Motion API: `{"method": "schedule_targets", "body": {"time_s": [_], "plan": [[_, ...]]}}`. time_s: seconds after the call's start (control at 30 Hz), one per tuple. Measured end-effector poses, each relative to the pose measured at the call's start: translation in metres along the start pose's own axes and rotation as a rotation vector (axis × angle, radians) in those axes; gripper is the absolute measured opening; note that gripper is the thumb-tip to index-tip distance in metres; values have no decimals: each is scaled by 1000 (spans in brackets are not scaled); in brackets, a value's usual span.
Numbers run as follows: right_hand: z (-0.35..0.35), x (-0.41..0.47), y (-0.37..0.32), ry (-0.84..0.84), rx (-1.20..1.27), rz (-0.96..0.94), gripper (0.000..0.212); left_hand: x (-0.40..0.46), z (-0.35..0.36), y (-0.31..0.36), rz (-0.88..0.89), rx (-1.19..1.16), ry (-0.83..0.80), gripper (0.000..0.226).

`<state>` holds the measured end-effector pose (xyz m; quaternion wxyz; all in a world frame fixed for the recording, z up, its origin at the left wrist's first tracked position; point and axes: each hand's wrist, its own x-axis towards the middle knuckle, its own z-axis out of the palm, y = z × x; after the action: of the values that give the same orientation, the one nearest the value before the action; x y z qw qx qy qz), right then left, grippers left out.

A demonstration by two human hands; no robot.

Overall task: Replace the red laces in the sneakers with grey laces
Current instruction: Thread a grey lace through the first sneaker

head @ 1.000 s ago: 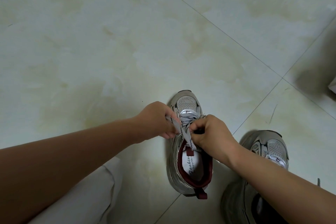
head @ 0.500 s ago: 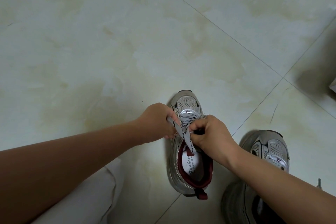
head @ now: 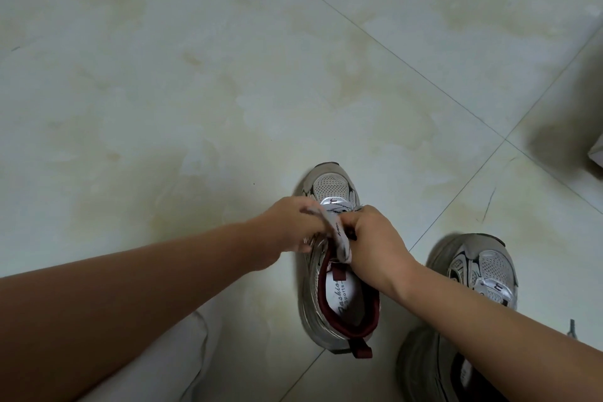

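In the head view we are looking down at a pale tiled floor (head: 202,81), and we are working over the nearer sneaker (head: 339,297), which is standing upright with its toe pointing away from us. Our left hand (head: 287,225) is closing around a stretch of the grey lace (head: 336,232), which is running flat and patterned across the knuckles toward the tongue. Our right hand (head: 375,238) is curling tight beside it, touching the same lace near the upper eyelets; its fingertips are tucked under, so we cannot tell exactly which strand it is pinching. Both hands are meeting over the throat of the shoe, nearly touching each other.

We are judging this shoe to be well along: grey lace is showing over the lower eyelets by the mesh toe, and no red lace is appearing anywhere on it. The dark red we are seeing belongs to the collar lining and heel tab, not to a lace. What seems left here is threading or tying off the top.

The second sneaker (head: 479,274) is sitting just beside it to our right, partly hidden under our right forearm; its laces are too covered for us to tell their colour, so we are counting it as unconfirmed.
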<state>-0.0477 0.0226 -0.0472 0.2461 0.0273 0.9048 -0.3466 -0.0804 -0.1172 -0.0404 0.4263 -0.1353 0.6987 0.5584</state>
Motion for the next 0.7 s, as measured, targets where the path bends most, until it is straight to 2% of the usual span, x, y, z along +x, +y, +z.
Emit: {"method": "schedule_targets", "body": {"time_s": [0.1,0.17,0.2,0.27,0.33,0.47,0.6,0.7], "plan": [[-11,-3,-4,-44,-34,34,31,1,-2,0,-185,-478,-7,29],[-20,-8,-3,-19,-4,36,29,1,-5,-1,-233,-644,24,36],[-24,-10,-2,10,23,46,29,2,-5,-3,-232,-655,48,35],[-30,-15,1,66,65,54,31,1,-1,-5,-193,-565,72,26],[-32,-17,3,77,26,20,31,0,7,-8,-102,-352,44,13],[-28,-16,-4,1,-160,-86,17,-2,23,-15,83,37,-16,37],[-34,-13,-8,-45,-265,-92,20,-4,26,-23,137,111,113,27],[-58,-10,-5,11,-90,1,31,-8,23,-22,152,160,133,30]]}}
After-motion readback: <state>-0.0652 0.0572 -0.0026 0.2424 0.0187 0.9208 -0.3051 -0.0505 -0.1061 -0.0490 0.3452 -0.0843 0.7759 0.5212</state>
